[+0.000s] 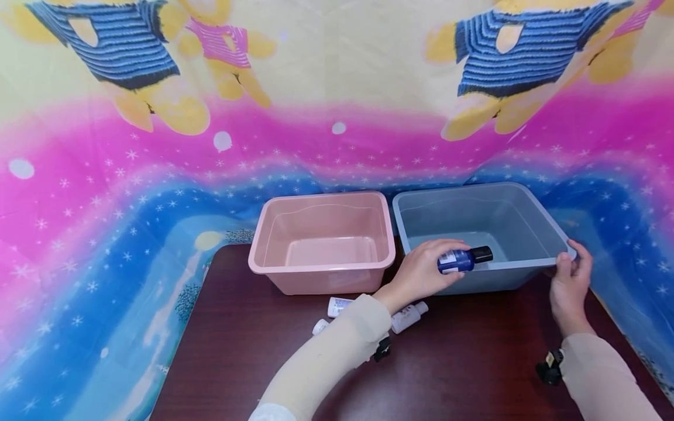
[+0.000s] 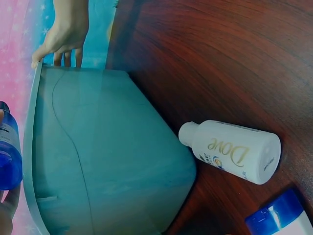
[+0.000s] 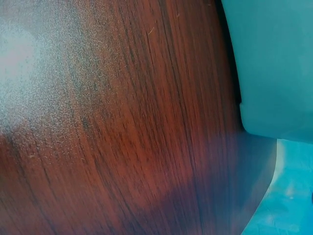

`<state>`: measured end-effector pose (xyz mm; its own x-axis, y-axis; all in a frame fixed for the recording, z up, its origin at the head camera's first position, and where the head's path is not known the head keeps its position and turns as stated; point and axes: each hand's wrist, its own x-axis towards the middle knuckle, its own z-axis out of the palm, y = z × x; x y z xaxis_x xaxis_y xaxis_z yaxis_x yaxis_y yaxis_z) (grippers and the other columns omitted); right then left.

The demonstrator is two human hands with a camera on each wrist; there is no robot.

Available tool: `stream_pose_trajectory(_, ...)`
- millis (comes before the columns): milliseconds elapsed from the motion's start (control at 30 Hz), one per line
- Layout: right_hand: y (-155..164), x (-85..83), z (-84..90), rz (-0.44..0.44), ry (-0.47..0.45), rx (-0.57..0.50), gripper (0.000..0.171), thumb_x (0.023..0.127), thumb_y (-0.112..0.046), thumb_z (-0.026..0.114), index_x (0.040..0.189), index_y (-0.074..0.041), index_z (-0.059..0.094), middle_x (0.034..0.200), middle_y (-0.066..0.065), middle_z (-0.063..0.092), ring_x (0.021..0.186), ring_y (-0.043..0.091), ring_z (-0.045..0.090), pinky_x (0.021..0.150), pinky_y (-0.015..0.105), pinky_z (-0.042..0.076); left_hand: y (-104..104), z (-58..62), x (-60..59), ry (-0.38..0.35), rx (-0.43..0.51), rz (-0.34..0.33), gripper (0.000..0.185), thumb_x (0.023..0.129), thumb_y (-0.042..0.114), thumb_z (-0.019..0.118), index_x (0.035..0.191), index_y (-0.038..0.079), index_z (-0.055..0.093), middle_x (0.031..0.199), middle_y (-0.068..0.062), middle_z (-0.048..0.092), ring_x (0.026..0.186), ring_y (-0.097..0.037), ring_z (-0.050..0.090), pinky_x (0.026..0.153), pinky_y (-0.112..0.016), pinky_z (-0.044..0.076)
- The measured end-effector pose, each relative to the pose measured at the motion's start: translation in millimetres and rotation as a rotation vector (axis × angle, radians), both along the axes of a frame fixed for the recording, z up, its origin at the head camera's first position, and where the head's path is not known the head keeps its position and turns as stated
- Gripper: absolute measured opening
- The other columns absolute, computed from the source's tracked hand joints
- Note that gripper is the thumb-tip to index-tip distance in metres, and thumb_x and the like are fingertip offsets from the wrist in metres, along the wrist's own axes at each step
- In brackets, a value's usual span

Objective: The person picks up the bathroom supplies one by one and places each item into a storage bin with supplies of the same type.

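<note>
My left hand [image 1: 425,270] grips a small dark blue bottle [image 1: 456,261] with a black cap and a white label. It holds the bottle tilted on its side, over the front rim of the grey-blue bin [image 1: 537,219]. In the left wrist view the blue bottle [image 2: 10,152] shows at the left edge, partly cut off. At the bin's front right corner my right hand [image 1: 571,286] holds the rim, thumb and fingers on either side. The right wrist view shows the bin's outer wall [image 3: 279,73] but not the hand.
A pink bin [image 1: 322,269] stands left of the grey-blue one. Before the bins lie several white bottles, among them a Dove bottle [image 2: 234,151] and one with a blue cap [image 2: 276,213]. My left forearm partly covers them on the dark wooden table [image 1: 453,362]. A patterned cloth [image 1: 326,146] hangs behind.
</note>
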<state>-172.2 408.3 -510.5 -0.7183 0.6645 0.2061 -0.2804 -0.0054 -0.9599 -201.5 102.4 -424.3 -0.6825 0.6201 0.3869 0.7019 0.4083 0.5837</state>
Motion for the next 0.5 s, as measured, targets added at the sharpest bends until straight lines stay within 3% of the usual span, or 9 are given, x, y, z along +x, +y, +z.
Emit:
stream_pose_trajectory(233,-0.7,1.6,0.2,0.027,0.007,-0.048,0.035,0.104,-0.013,0.051,0.139,-0.015,0.050,0.104,0.003,0.054,0.091,0.009,0.051,0.071,0.010,0.046,1.9,2.0,-3.3,-0.027,-0.022,0.010,0.050,0.089,0.029,0.076,0.136,0.030,0.060,0.139,0.011,0.056,0.125,-0.006,0.049,0.093,-0.017,0.043)
stream_pose_trajectory(500,1.1,0.1,-0.4,0.034,0.026,-0.077,0.036,0.103,-0.012,0.051,0.139,-0.015,0.050,0.105,0.004,0.054,0.092,0.009,0.053,0.071,0.010,0.048,2.2,2.8,-7.0,-0.042,-0.020,0.017,0.050,0.089,0.029,0.075,0.136,0.030,0.059,0.139,0.011,0.055,0.124,-0.005,0.049,0.093,-0.017,0.043)
